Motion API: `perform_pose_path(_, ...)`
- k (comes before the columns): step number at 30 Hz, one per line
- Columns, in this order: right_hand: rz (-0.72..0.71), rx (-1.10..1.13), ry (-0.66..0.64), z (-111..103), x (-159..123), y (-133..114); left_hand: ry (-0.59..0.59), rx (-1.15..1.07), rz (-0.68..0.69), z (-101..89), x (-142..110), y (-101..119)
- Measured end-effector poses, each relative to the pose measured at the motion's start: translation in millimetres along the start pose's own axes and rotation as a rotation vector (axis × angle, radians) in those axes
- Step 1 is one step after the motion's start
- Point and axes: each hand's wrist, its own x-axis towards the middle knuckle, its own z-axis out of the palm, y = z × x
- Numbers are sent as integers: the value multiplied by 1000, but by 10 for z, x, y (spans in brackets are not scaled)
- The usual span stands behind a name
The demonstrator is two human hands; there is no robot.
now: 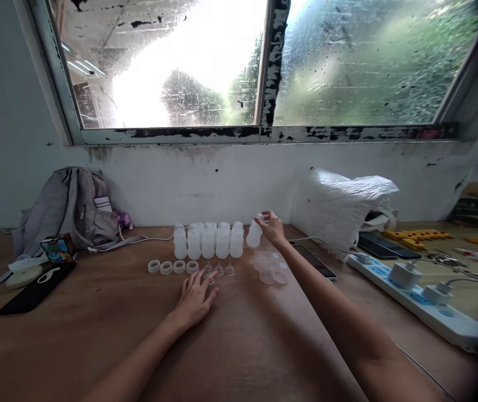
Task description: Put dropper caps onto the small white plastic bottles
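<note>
My right hand (271,228) grips the top of a frosted white baby bottle (254,235), which leans slightly at the right end of a row. Several similar capped bottles (208,243) stand upright to its left. My left hand (196,298) rests palm down on the table, fingers spread, its fingertips beside a few clear bottle teats (229,269). Whether a fingertip touches a teat I cannot tell. White screw rings (166,268) lie in a line left of the teats. Below the right hand, translucent round discs or caps (266,276) form a cluster.
Left on the wooden table (239,346) are a grey backpack (73,206), a black case (38,287) and a small box (58,247). Right are a phone (312,261), a silvery padded bag (334,206) and a power strip (418,296) with plugs and cables. A window is behind.
</note>
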Motion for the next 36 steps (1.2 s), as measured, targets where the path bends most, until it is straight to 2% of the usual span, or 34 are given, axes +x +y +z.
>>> perform_pose_path(6,-1,-66,-56,249,61,181,-57,21,34,3,-20,6)
perform_pose_path(14,-48,-17,-85,351,57,188,-51,43,18,1,-39,23)
perform_pose_path(20,-13,-29,-84,354,44,173,-46,76,20,3,-42,28)
perform_pose_path(31,-6,-65,-126,298,-59,168,45,83,81,15,-58,19)
perform_pose_path(34,3,-68,-102,229,-132,76,61,75,98,-6,-67,36)
perform_pose_path(36,-45,-47,-27,167,-263,-57,74,74,108,-22,-75,52)
